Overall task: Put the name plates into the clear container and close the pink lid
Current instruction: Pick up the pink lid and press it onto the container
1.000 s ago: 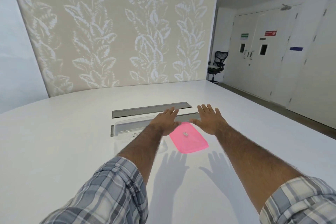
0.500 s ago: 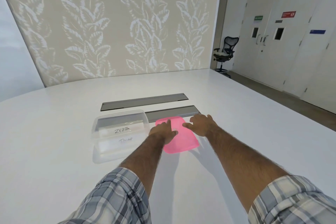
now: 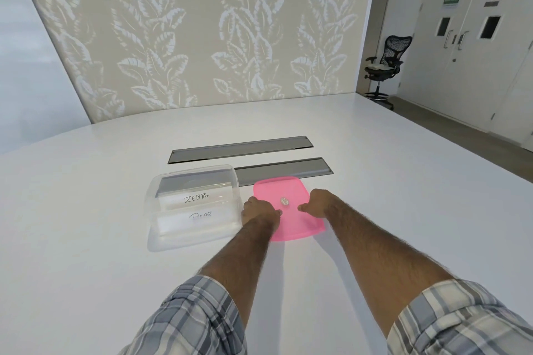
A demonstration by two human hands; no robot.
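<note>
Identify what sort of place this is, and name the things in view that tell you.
Probably an office meeting room: a white conference table with grey cable hatches set into it, a mesh office chair and signed double doors.

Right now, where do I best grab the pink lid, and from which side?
By its left and right edges, one hand from each side. The pink lid lies flat and thin on the table beside the clear container; its centre knob is tiny. Left hand and right hand sit at those edges.
</note>
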